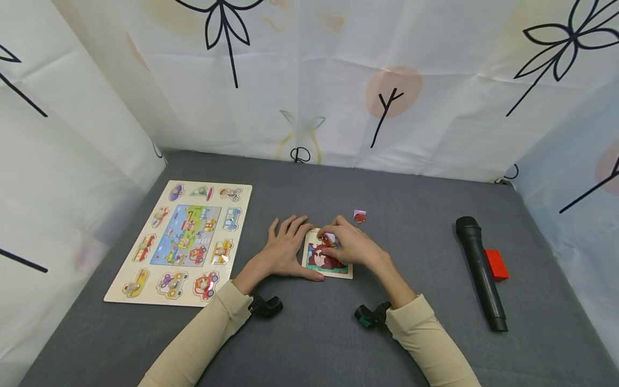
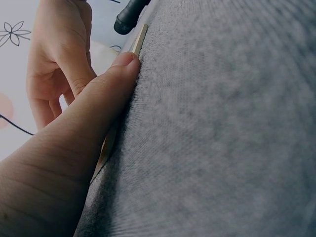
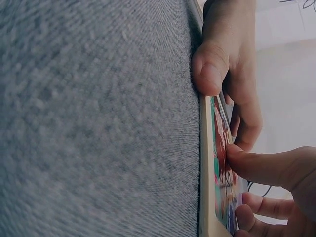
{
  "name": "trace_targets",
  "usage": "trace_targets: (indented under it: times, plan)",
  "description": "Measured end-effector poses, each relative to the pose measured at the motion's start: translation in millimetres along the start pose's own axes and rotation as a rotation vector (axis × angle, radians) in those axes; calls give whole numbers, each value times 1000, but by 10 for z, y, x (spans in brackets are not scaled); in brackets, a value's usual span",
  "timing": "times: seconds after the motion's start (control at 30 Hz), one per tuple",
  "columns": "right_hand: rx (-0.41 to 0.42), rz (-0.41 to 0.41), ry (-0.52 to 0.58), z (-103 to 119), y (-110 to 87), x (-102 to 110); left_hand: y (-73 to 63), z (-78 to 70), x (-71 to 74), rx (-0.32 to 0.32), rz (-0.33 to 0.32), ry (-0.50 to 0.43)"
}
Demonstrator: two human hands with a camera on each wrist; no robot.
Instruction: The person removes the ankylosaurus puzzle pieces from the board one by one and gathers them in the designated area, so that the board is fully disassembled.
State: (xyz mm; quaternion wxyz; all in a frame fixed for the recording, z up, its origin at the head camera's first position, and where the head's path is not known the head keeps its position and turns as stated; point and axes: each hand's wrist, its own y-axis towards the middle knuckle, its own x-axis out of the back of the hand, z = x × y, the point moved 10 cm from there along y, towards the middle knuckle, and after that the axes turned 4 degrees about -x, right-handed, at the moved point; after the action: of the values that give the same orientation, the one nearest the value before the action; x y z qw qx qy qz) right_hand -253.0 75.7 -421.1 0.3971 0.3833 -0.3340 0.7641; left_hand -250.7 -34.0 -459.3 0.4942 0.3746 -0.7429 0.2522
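A small jigsaw puzzle (image 1: 325, 262) in a pale wooden frame lies flat at the middle of the table, showing a red-haired cartoon figure. My left hand (image 1: 288, 251) spreads around its left side, thumb along the near edge, index finger by the far corner. From the right, my right hand (image 1: 356, 244) reaches over the puzzle and holds a puzzle piece (image 1: 331, 239) between thumb and fingers at the upper part. That piece is partly hidden by the fingers. A loose puzzle piece (image 1: 360, 216), pink and red, lies on the table beyond the right hand.
At the left lies a large wooden picture board (image 1: 129, 267) with vehicle shapes. On the right are a black microphone (image 1: 481, 274) and a red block (image 1: 496, 265) beside it. A patterned white curtain (image 1: 329, 80) borders the grey table (image 1: 411, 199).
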Motion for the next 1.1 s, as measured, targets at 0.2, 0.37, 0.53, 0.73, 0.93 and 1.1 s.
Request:
trace_targets:
  times: [0.2, 0.37, 0.53, 0.73, 0.93, 1.1]
  plan:
    - [0, -10, -10, -5, -7, 3, -3, -5, 5, 0, -3, -5]
    - [12, -19, -11, -15, 2, 0, -6, -5, 9, 0, -6, -3]
    - [15, -61, 20, -23, -10, 29, -5, -2, 8, 2, 1, 2]
    - [7, -94, 41, -46, -12, 57, -7, -7, 12, 1, 4, 5]
    - [3, -101, 36, -57, -5, 78, 0, 0, 1, 4, 4, 8]
    - [10, -106, 62, -60, 3, 84, 9, 14, -10, 7, 1, 6]
